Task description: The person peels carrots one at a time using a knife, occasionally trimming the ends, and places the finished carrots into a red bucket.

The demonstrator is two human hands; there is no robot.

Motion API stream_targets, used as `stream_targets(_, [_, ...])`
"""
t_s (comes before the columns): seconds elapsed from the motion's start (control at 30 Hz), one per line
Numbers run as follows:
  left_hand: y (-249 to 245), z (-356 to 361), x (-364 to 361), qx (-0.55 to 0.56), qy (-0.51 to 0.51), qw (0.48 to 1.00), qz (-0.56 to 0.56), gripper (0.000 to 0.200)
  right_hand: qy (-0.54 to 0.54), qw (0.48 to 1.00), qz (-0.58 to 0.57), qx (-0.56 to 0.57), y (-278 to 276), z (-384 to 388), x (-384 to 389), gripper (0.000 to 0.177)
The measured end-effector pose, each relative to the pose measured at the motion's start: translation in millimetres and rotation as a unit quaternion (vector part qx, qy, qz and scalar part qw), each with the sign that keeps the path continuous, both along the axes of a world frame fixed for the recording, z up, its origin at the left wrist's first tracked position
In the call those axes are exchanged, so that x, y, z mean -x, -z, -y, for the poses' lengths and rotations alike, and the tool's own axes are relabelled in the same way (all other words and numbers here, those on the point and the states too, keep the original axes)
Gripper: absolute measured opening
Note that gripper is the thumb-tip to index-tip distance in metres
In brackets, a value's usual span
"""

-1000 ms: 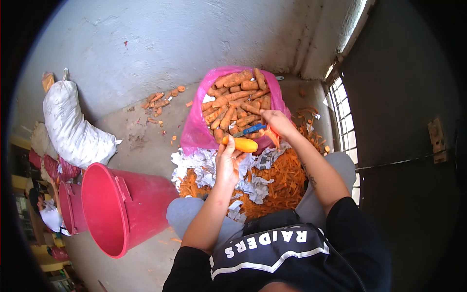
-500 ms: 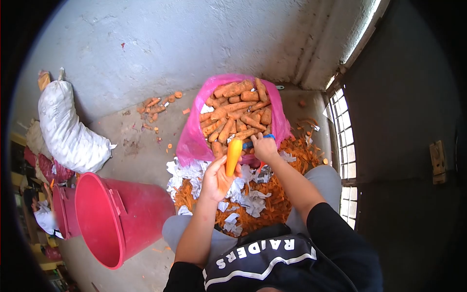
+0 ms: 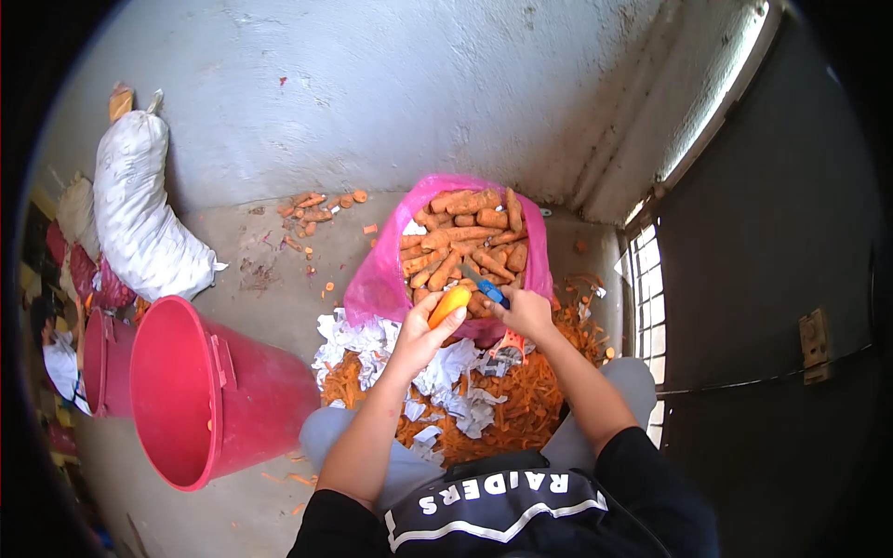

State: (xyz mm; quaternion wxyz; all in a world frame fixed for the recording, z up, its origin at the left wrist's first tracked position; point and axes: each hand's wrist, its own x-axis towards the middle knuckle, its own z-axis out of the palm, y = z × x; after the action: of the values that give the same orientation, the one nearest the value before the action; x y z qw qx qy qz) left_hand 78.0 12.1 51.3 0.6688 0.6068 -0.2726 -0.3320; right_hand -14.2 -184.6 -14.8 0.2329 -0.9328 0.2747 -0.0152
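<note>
My left hand (image 3: 419, 337) is closed around a peeled, bright yellow-orange carrot (image 3: 450, 307), which tilts up and to the right. A knife with a blue handle (image 3: 492, 293) is gripped in my right hand (image 3: 528, 314); its grey blade points up and left over the carrots. Just below the right hand is a red-orange object (image 3: 509, 348) whose kind I cannot make out. In front of both hands stands an open pink plastic sack (image 3: 379, 284), filled with unpeeled carrots (image 3: 458, 237).
Orange peelings (image 3: 526, 409) and crumpled paper (image 3: 456, 377) cover the floor between my knees. Left are a large red bin (image 3: 265, 395), another bin (image 3: 109, 363) and a white sack (image 3: 139, 205). Carrot pieces (image 3: 316, 214) lie by the wall. A dark door (image 3: 763, 251) is right; another person (image 3: 63, 358) is far left.
The carrot in my left hand has tipped from nearly upright to slanting right. My right hand has moved nearer to it, and the knife blade now shows. The camera view has shifted slightly.
</note>
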Motion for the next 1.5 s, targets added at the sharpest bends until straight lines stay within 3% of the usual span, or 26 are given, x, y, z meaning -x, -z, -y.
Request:
stream_targets(0.07, [4.0, -1.6, 3.2, 0.019, -0.002, 0.999, 0.034, 0.035, 0.031, 0.999, 0.015, -0.014, -20.7, -13.5, 10.2, 0.032])
stream_targets(0.17, [0.8, -9.2, 9.5, -0.015, -0.036, 0.984, 0.171, 0.040, 0.031, 0.998, 0.056, -0.019, -37.9, -23.9, 23.9, 0.036])
stream_targets(0.2, [-1.4, -12.7, 11.4, -0.031, -0.041, 0.980, 0.193, 0.041, 0.038, 0.995, 0.083, -0.039, -46.9, -31.1, 30.2, 0.028])
stream_targets(0.33, [1.1, -25.5, 19.4, -0.081, -0.060, 0.957, 0.273, 0.045, 0.017, 0.972, 0.166, -0.166, -31.7, -37.9, 58.5, 0.014])
stream_targets(0.43, [-8.2, -36.9, 34.9, -0.095, -0.082, 0.943, 0.309, 0.045, 0.033, 0.912, 0.232, -0.337, -18.9, -52.9, 79.9, 0.019])
stream_targets(0.57, [-16.0, -43.1, 49.3, -0.082, -0.090, 0.932, 0.341, 0.043, 0.011, 0.920, 0.229, -0.317, -36.8, -85.4, 105.2, 0.010])
stream_targets(0.6, [-22.1, -45.0, 51.0, -0.082, -0.082, 0.934, 0.337, 0.043, -0.004, 0.910, 0.245, -0.335, -39.5, -91.8, 109.0, 0.024])
stream_targets(0.7, [-34.5, -49.9, 57.4, -0.091, -0.064, 0.934, 0.340, 0.044, -0.059, 0.848, 0.268, -0.453, -55.6, -106.7, 127.9, 0.023])
stream_targets(0.83, [-52.7, -52.2, 68.5, -0.102, -0.031, 0.926, 0.361, 0.044, -0.128, 0.827, 0.254, -0.485, -62.1, -114.2, 141.6, 0.030])
stream_targets(0.97, [-60.2, -52.8, 78.0, -0.123, -0.020, 0.920, 0.371, 0.044, -0.135, 0.810, 0.252, -0.511, -61.4, -115.9, 153.1, 0.034])
stream_targets(1.17, [-67.9, -50.6, 89.0, -0.130, -0.019, 0.912, 0.388, 0.044, -0.117, 0.868, 0.245, -0.415, -58.7, -111.3, 160.2, 0.036])
stream_targets(1.5, [-83.4, -58.5, 91.9, -0.127, -0.019, 0.903, 0.410, 0.042, -0.122, 0.898, 0.233, -0.353, -63.5, -111.3, 160.4, 0.039])
